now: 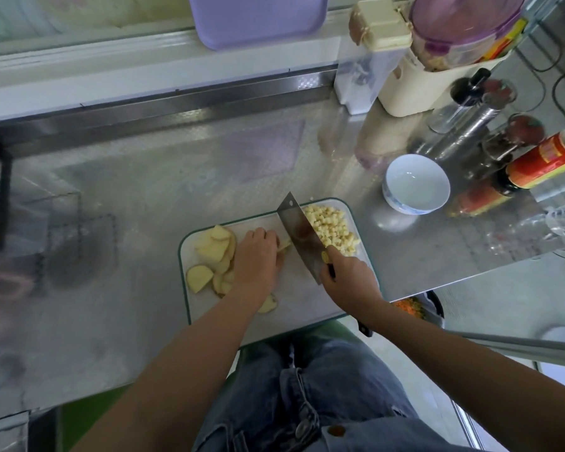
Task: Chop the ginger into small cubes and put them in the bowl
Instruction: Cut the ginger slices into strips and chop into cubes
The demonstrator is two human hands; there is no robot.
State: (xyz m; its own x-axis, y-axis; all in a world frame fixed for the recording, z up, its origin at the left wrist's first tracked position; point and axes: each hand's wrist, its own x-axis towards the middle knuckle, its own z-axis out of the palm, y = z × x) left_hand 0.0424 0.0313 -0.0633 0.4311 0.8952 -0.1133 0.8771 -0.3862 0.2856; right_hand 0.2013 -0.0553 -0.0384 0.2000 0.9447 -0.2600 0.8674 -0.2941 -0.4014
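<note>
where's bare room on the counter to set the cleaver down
Widest free patch: steel counter left of the cutting board, up to the back rail. Smaller one right of the board, this side of the bowl. Crowded: bottles and jars right of the bowl.

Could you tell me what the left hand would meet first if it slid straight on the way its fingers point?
The left hand, resting on a ginger strip, would likely meet the flat of the cleaver held by the right hand; the gap between them is hard to judge.
</note>
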